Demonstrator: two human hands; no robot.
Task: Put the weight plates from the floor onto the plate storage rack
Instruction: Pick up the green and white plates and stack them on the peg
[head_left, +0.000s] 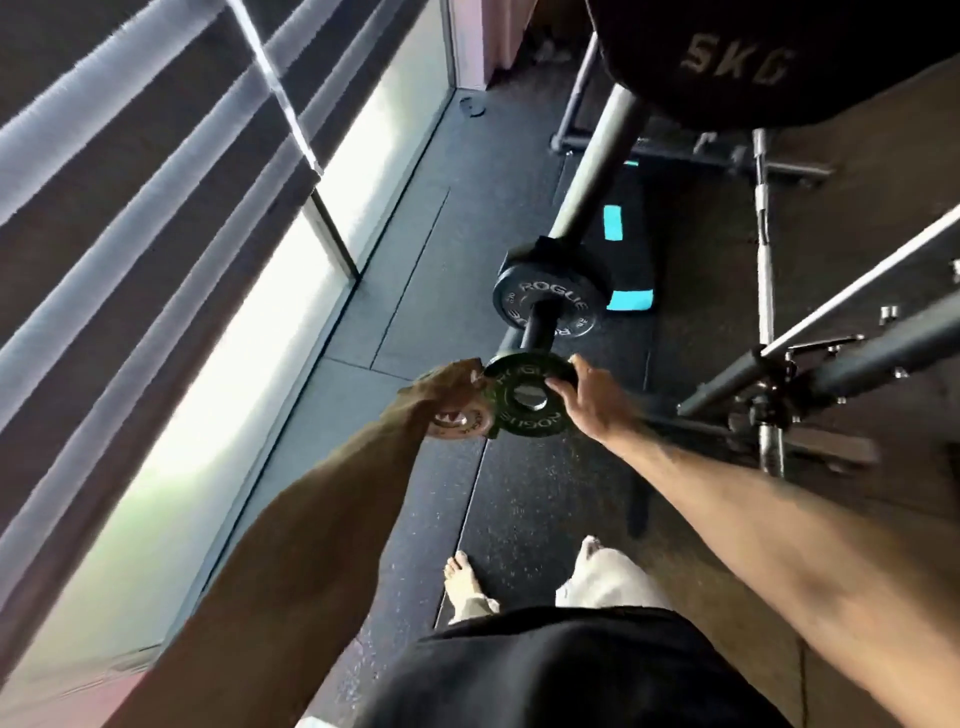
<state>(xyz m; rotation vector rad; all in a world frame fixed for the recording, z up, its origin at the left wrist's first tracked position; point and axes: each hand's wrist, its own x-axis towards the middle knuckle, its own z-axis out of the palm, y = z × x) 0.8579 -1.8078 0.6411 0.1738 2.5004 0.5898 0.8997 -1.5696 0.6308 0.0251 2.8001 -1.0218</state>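
Lying beneath the plate (530, 418), speckled rubber floor (545, 499) meets a window (249, 374).

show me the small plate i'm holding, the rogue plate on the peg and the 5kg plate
held plate (535, 420): head view, lower face lettering
rogue plate on the peg (550, 301): head view, upper face lettering
5kg plate (737, 65): head view, its lettering

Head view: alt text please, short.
Two hands hold a small black plate at the tip of a rack peg that already carries a larger plate. The left hand grips its left edge, the right hand its right edge, over a dark speckled floor.
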